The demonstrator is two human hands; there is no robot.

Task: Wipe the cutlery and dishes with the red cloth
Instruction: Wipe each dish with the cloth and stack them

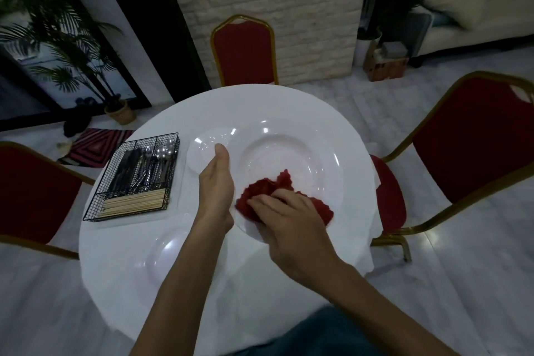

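A large white deep plate (291, 153) is held tilted above the round white table (138, 240). My left hand (216, 185) grips its left rim, thumb on top. My right hand (286, 220) presses the crumpled red cloth (260, 193) against the plate's lower inner rim. A small white plate (202, 150) lies just left of the big one, partly behind my left thumb. Another large white plate (173, 254) rests on the table under my left forearm. A black wire caddy (135, 179) at the table's left holds knives, forks, spoons and chopsticks.
Red chairs with gold frames stand at the far side (244, 49), the right (474, 150) and the left (31, 191) of the table. A potted palm (72, 46) stands at the back left. The floor is pale marble.
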